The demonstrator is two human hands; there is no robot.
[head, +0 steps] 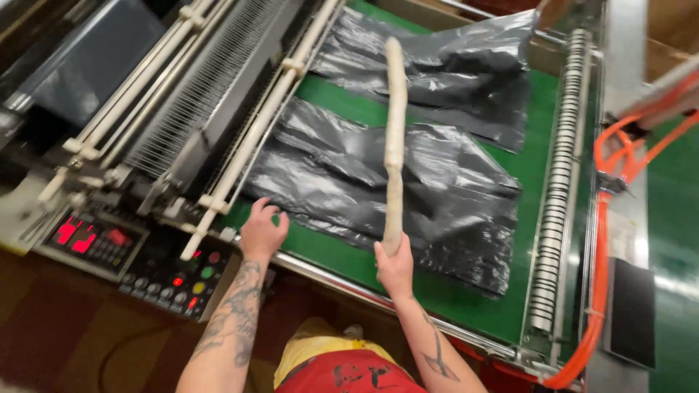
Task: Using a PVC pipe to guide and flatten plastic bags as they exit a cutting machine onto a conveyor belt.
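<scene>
Gripping the stick [395, 138] low in our right hand [394, 268], fingers wrapped shut on its end, we held it upright over the black bags [437, 196] on the green desk [328, 258]. Our left hand [262, 231], fingers curled and empty, rested at the bags' near corner; pinning that corner firmly seemed wise.

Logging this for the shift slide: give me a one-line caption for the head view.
Right hand raises a long pale stick over black plastic bags on the green machine bed; left hand touches the bags' edge.

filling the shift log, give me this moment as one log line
left hand: on black bags edge | right hand: holds pale stick above bags | green table
</scene>
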